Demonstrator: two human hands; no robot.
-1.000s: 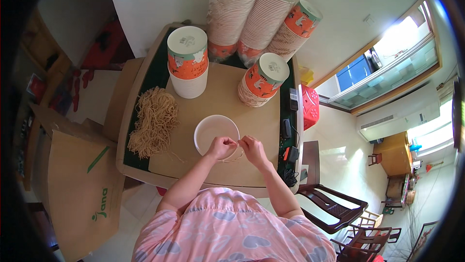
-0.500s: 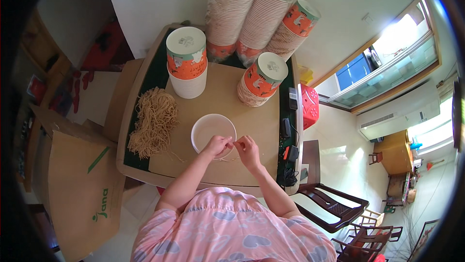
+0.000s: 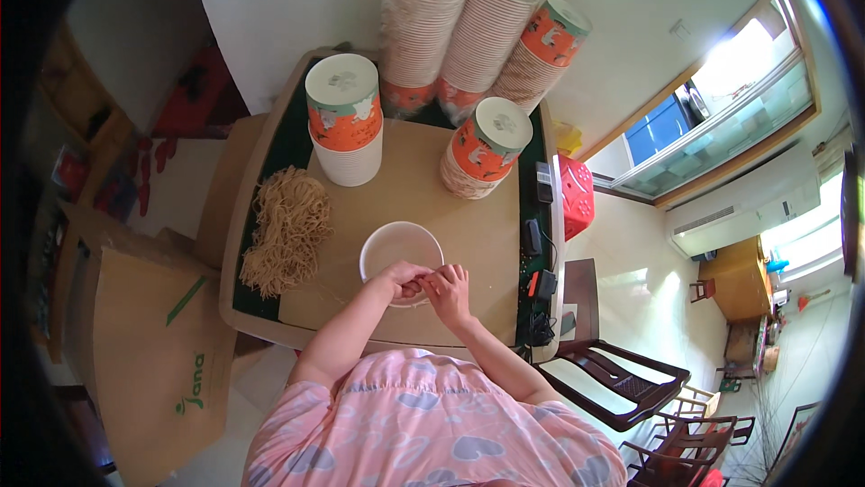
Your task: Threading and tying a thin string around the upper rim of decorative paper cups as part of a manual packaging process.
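Both hands meet at the near rim of the shallow white paper bowl [image 3: 401,251], which sits on the tan cardboard sheet [image 3: 468,226] at the front centre of the table, directly before the person. The left hand [image 3: 401,280] is curled with its fingers pinched together at the rim; the right hand [image 3: 448,289] faces it, fingertips drawn in and touching the left's. Whatever they grip is too small to identify, possibly a thin strand. The loose pile of tan fibrous strings [image 3: 284,230] lies left of the bowl, near the left hand, likely for easy reach. Two short stacks of orange-and-white paper bowls [image 3: 342,118] stand farther back, and taller plastic-wrapped stacks [image 3: 478,36] lean against the wall, out of the working area.
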